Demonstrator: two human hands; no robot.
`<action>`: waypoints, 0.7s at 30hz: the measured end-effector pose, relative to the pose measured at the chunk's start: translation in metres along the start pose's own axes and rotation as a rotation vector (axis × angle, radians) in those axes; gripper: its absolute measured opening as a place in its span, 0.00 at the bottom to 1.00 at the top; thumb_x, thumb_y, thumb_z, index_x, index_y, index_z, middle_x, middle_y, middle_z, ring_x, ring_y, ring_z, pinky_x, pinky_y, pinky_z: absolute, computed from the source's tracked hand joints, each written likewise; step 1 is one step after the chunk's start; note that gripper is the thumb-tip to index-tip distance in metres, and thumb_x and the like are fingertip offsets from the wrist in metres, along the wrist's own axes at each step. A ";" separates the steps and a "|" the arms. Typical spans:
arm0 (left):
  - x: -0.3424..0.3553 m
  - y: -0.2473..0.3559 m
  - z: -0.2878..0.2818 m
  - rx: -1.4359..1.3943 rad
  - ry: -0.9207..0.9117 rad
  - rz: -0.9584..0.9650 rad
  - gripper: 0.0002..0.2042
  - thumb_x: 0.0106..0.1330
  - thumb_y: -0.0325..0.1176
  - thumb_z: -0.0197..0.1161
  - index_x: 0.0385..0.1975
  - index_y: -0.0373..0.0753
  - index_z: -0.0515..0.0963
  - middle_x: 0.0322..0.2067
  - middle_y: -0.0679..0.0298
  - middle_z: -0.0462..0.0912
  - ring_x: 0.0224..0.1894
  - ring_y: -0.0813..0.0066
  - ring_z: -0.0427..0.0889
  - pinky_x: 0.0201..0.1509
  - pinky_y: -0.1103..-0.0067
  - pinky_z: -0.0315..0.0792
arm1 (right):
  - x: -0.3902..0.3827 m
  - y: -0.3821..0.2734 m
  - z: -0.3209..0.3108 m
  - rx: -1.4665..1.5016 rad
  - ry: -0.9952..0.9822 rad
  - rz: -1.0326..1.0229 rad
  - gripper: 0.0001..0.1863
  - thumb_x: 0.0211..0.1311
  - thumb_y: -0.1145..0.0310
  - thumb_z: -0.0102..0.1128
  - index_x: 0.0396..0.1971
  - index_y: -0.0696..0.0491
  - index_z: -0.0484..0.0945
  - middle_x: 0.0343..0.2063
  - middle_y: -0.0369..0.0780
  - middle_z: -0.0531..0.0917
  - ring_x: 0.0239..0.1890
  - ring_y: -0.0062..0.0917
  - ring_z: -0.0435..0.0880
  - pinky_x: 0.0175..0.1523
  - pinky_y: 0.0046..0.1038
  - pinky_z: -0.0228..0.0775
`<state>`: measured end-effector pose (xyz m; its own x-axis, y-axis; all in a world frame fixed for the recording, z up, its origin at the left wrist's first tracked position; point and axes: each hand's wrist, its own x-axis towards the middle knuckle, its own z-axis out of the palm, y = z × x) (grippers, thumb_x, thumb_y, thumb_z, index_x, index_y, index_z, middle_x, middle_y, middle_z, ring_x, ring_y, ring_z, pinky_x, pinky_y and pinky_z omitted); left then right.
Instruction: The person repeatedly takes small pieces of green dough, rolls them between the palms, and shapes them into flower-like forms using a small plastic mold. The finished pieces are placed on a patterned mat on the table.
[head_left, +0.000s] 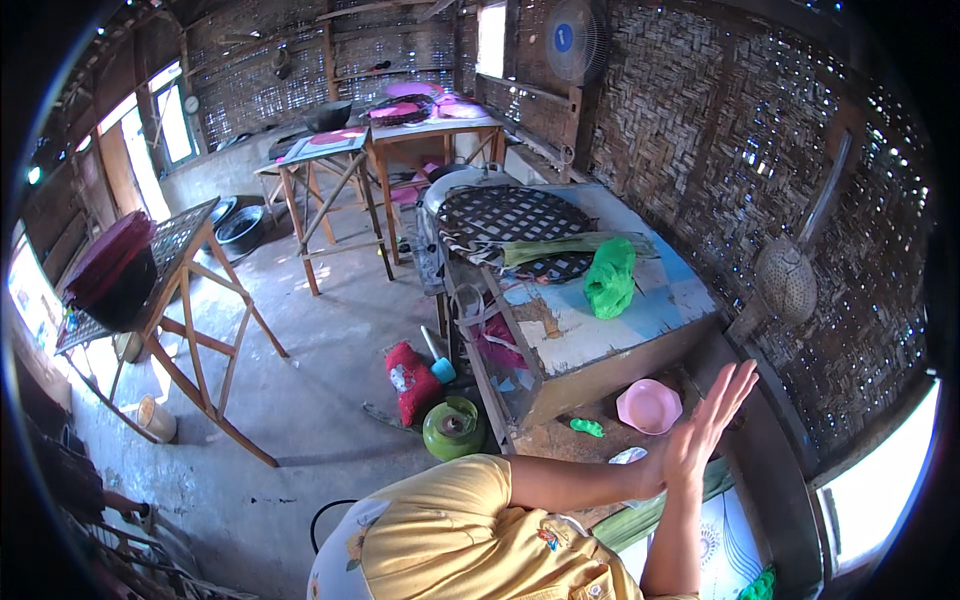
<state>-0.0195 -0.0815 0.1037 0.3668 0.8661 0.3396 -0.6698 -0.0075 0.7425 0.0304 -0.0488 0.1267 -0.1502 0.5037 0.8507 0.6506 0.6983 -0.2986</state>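
My left hand (pixel 678 452) and my right hand (pixel 714 418) meet at the right, palm against palm, with the fingers stretched up and to the right. They overlap, so part of each is hidden. I see nothing held between them. A pink plastic bowl (pixel 650 407) stands just beyond them on a low wooden surface. Left of the bowl lies a small crumpled green plastic piece (pixel 587 427). Long green leaves (pixel 634 522) pass beneath my forearms, beside a white patterned sheet (pixel 722 530).
A worn cabinet (pixel 560 345) carries a black woven tray (pixel 515 222) and a green plastic bag (pixel 610 280). On the floor stand a green gas cylinder (pixel 454 430) and a red cushion-like bundle (pixel 411 384). A wooden rack (pixel 205 365) is at the left; a skimmer (pixel 787 280) hangs right.
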 end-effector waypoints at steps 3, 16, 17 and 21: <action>0.002 0.007 0.017 -0.113 -0.117 1.089 0.36 0.63 0.60 0.35 0.65 0.44 0.39 0.67 0.60 0.37 0.69 0.64 0.36 0.68 0.71 0.27 | -0.020 -0.015 0.003 0.020 -0.162 -0.312 0.40 0.58 0.35 0.26 0.65 0.47 0.47 0.65 0.49 0.43 0.66 0.50 0.39 0.63 0.55 0.31; 0.036 0.006 -0.011 -0.367 0.161 0.221 0.26 0.71 0.48 0.30 0.65 0.45 0.42 0.66 0.75 0.40 0.67 0.82 0.36 0.68 0.81 0.32 | -0.042 0.016 0.016 0.691 -0.085 0.246 0.28 0.66 0.54 0.29 0.63 0.52 0.53 0.65 0.45 0.47 0.68 0.40 0.39 0.68 0.41 0.29; 0.044 0.012 -0.010 -0.260 0.240 0.268 0.25 0.71 0.47 0.28 0.66 0.48 0.39 0.67 0.78 0.38 0.67 0.84 0.34 0.68 0.81 0.29 | -0.051 0.020 0.008 0.703 -0.140 0.118 0.28 0.67 0.55 0.28 0.63 0.51 0.53 0.65 0.45 0.47 0.68 0.39 0.38 0.68 0.40 0.29; 0.049 -0.008 0.029 -2.452 -0.414 0.045 0.24 0.69 0.47 0.32 0.64 0.47 0.49 0.66 0.74 0.44 0.68 0.67 0.37 0.68 0.67 0.32 | -0.034 0.060 -0.013 0.270 -0.237 0.082 0.30 0.65 0.50 0.32 0.64 0.48 0.50 0.64 0.43 0.50 0.66 0.38 0.44 0.65 0.40 0.35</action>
<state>0.0227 -0.0535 0.1308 0.1884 0.7856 0.5893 0.2108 0.5537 -0.8056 0.0837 -0.0304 0.0854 -0.2945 0.6449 0.7052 0.4521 0.7442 -0.4917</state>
